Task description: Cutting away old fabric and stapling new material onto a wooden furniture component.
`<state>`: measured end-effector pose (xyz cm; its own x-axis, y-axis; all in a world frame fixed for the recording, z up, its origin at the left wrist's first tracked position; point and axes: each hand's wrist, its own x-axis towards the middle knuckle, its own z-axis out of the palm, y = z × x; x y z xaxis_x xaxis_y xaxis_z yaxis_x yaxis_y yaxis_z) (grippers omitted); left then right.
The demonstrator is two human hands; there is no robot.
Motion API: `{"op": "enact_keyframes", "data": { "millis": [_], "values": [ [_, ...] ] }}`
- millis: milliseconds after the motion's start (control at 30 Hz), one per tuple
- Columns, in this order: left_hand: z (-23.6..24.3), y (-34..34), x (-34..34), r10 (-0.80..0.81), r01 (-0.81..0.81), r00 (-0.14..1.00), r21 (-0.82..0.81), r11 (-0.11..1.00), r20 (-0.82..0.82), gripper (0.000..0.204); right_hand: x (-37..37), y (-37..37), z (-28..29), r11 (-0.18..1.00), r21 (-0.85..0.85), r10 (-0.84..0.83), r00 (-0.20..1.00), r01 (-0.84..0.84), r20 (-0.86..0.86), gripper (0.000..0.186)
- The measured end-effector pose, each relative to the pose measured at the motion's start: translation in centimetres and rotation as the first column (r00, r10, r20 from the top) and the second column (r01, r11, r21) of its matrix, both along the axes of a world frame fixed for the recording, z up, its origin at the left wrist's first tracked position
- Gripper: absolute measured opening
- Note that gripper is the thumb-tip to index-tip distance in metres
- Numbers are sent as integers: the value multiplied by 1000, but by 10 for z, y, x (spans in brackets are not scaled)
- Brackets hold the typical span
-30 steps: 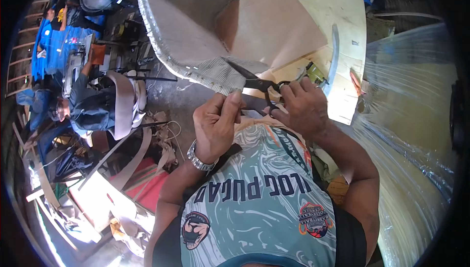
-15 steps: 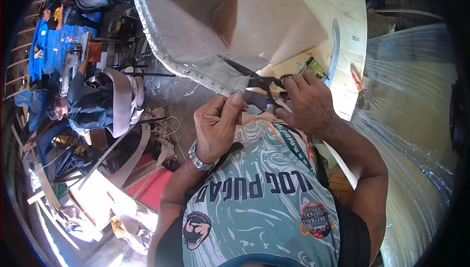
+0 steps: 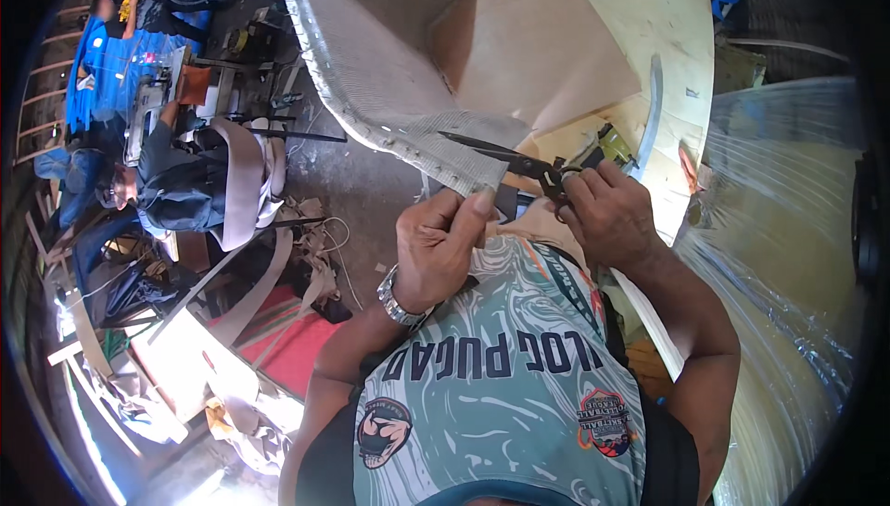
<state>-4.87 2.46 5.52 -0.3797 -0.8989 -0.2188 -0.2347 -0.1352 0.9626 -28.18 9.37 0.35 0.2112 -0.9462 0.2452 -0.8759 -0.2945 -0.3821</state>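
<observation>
**Q:** Where is the cloth?
**A:** In front of the chest, slightly right of centre. The cloth (image 3: 454, 165) is a pale, ribbed flap at the lower end of a curved, grey-brown shell (image 3: 371, 24), beside a pale wooden table (image 3: 681, 38). Small dots run along its outer edge, too small to identify.

**Q:** How would it handle?
**A:** It looks light and pliable, likely to sag if let go, while the shell seems stiff enough to keep its curve. The ribbing suggests decent grip. The loose corner looks the best place to hold, clear of the blades.

**Q:** What are the fingers doing?
**A:** The left hand (image 3: 436, 242) pinches that corner, thumb on top, fingers curled beneath. The right hand (image 3: 607, 214) is closed around the handles of dark scissors (image 3: 505, 157); which fingers pass through the loops, I cannot tell. The scissors look rigid and the heavier item, best held by those handles.

**Q:** And the arms?
**A:** Both are bent. The left wrist, wearing a metal watch (image 3: 399, 296), rises before the chest. The right elbow sits out wide, its forearm slanting inward, and the blades point left across the cloth.
</observation>
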Motion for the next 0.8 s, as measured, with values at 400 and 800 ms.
{"op": "enact_keyframes", "data": {
  "millis": [400,800],
  "values": [
    [3,-9,4,-73,73,995,-2,997,-66,32,6,-29,34,987,65,142,988,-145,58,27],
    [25,-36,-19,-26,47,980,104,994,-195,38,23,-52,72,980,166,126,986,-107,-111,32]
  ]
}}
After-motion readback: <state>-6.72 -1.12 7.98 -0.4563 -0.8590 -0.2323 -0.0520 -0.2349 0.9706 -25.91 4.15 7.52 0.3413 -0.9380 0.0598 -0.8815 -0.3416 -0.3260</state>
